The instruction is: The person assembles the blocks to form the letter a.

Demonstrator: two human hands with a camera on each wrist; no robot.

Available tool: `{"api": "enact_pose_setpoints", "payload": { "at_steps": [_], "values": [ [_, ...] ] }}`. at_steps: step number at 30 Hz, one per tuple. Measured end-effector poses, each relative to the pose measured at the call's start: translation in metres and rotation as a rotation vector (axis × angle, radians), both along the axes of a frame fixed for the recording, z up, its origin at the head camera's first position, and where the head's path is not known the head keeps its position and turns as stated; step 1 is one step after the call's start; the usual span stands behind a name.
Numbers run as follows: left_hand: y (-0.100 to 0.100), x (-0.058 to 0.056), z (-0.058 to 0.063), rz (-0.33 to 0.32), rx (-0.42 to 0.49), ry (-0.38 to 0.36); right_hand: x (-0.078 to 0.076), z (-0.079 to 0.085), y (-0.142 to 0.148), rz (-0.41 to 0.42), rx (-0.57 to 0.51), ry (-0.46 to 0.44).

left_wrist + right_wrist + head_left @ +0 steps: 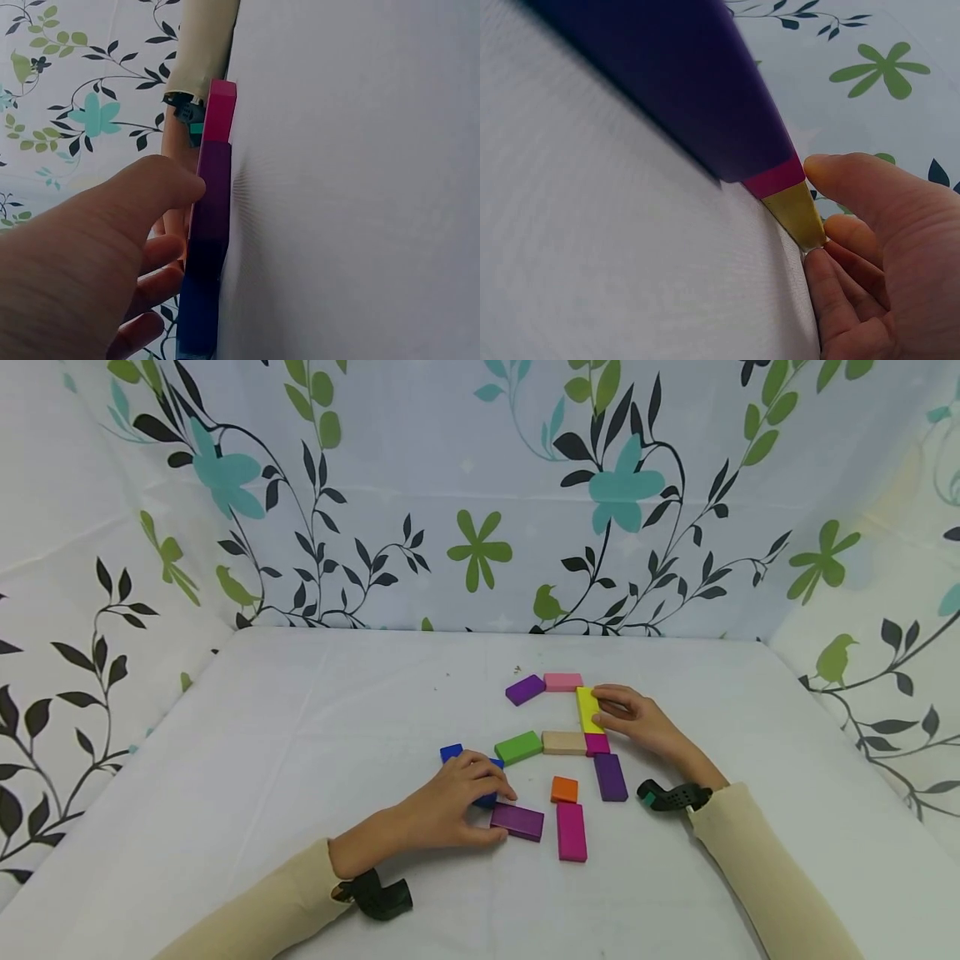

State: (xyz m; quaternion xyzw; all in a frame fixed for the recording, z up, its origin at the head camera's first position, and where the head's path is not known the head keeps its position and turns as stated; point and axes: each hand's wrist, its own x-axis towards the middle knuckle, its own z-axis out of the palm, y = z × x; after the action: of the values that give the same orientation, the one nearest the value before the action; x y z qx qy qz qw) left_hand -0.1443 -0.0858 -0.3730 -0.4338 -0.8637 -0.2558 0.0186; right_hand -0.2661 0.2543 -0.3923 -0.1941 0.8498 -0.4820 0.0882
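My left hand (450, 802) spans one end of a dark purple block (522, 823), thumb at the near side and index fingertip by the far side. Beneath its other fingers, dark blue blocks (451, 752) are partly covered. In the left wrist view the thumb (187, 184) meets the purple block (212, 195). My right hand (637, 718) touches the right side of a yellow block (588, 710) with thumb and fingertips. Below the yellow one sit a small magenta block (597, 744) and a violet block (611, 777). In the right wrist view, fingertips (817, 262) reach the yellow block's end.
A green block (518, 747) and a beige block (564, 743) run toward the small magenta one. Farther back lie a pink block (562, 682) and another purple block (525, 690). An orange block (564, 789) and a long magenta block (572, 832) lie nearer, on the white cloth (337, 710).
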Motion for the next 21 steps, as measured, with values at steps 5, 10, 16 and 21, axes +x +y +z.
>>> {"api": "enact_pose_setpoints", "payload": {
  "at_steps": [5,10,16,21],
  "values": [
    [0.002,0.001,0.002,0.001,-0.010,0.003,-0.001,0.000,-0.001,0.000,-0.008,-0.002],
    [0.006,0.004,0.002,0.032,-0.010,0.001,-0.001,0.001,-0.001,0.005,-0.009,-0.009],
    [0.013,0.005,0.004,0.061,-0.008,-0.007,0.000,0.002,-0.002,-0.004,0.006,-0.010],
    [0.023,0.006,0.008,0.067,-0.030,-0.057,0.001,0.002,-0.002,-0.004,0.005,-0.007]
  ]
}}
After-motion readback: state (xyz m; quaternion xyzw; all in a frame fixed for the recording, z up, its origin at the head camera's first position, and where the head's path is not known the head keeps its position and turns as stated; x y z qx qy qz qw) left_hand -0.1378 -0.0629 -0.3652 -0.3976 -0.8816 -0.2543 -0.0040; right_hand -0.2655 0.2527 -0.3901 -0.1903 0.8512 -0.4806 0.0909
